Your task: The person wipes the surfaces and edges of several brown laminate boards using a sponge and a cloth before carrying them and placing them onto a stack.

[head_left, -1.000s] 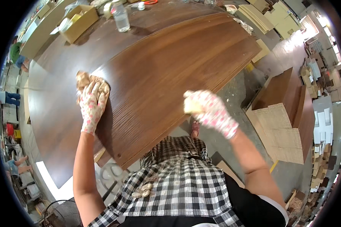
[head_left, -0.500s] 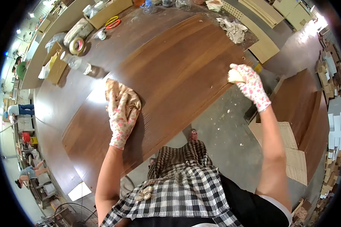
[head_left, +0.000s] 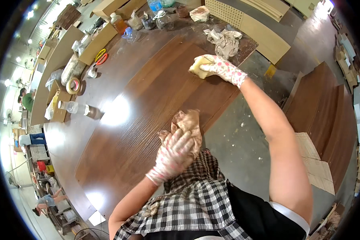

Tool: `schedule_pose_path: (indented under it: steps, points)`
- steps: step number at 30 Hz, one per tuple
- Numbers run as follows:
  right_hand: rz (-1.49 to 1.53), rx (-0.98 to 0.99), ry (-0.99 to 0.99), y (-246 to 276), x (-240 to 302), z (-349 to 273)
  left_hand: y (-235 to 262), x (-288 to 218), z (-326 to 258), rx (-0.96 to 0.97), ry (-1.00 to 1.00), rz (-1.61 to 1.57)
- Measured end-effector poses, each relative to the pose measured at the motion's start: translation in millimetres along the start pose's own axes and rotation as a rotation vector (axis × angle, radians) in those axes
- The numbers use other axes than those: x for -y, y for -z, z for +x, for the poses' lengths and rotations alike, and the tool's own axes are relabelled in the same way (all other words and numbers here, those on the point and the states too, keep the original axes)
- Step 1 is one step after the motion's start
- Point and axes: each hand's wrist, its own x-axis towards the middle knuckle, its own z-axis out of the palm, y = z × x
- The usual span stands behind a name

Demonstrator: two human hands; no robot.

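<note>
A dark brown wood panel [head_left: 144, 90] lies slantwise on a brown table. My left hand [head_left: 172, 156], in a pink-dotted white glove and slightly blurred, presses a stained brown rag [head_left: 189, 123] at the panel's near edge, close to my checked apron. Toward the panel's far right end, my right hand [head_left: 226, 71], gloved alike, grips a pale yellow sponge [head_left: 201, 67] between thumb and fingers. It is over the panel; whether the sponge touches the wood I cannot tell. Wet-looking sheen and fine grain lines show on the panel's left part.
A crumpled cloth [head_left: 225, 42] lies beyond my right hand. At the far left are scissors [head_left: 101, 57], a tape roll [head_left: 73, 85], a clear bottle [head_left: 73, 107] and a cardboard box [head_left: 61, 105]. More brown panels [head_left: 314, 100] stand at the right past the grey floor.
My left hand and the rag have moved right and toward me, to the near edge. My right hand has swung left with the sponge, from beside the panel to over it. The view has shifted.
</note>
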Motion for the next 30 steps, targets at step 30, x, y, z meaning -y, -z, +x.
schedule_pose_path:
  steps: [30]
  points:
    - [-0.237,-0.442,0.150,-33.1,-8.6,22.7,-24.2,-27.7,-263.9,-0.059,0.555,0.094]
